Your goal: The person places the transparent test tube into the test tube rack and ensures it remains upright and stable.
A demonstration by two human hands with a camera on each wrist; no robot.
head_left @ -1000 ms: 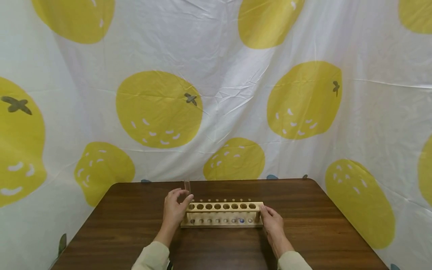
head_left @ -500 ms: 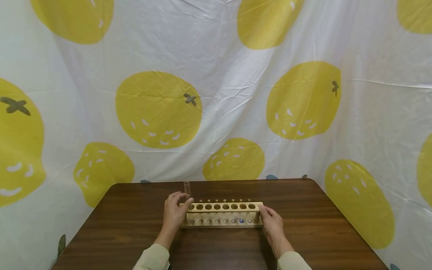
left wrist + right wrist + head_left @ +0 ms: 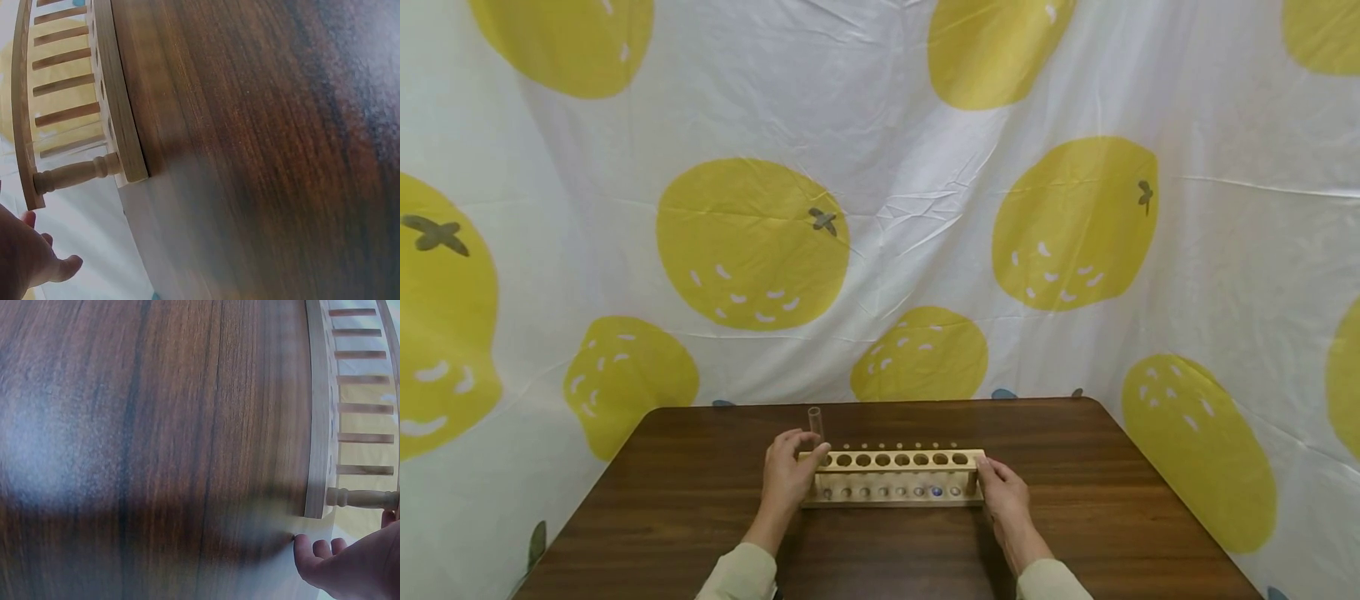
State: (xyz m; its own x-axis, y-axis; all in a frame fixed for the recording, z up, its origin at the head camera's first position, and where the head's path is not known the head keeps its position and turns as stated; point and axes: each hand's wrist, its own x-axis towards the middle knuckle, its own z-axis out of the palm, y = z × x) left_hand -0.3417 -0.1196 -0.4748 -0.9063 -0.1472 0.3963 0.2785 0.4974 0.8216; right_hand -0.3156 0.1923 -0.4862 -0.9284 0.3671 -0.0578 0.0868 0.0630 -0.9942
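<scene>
A wooden test tube rack (image 3: 891, 503) stands on the table, with a row of round holes along its upper board. My left hand (image 3: 786, 467) is at the rack's left end, thumb and fingers pinching a clear glass test tube (image 3: 816, 423). The tube rises above the board at the leftmost hole, its open mouth up; in the left wrist view its lower part (image 3: 72, 142) runs between the boards beside the end post (image 3: 78, 174). My right hand (image 3: 1006, 493) grips the rack's right end, thumb on the upper board. Some of its fingers (image 3: 305, 553) extend past the post.
The brown wood-grain table (image 3: 1112, 483) reaches back to a white curtain (image 3: 910, 208) printed with yellow lemons. Along the rack's rear runs a row of short pegs (image 3: 900, 446). A blue spot (image 3: 937, 492) shows in a lower hole towards the right.
The test tube has gone down at the left end of the rack, so less of it shows above my left hand. My right hand and the rack have stayed in place.
</scene>
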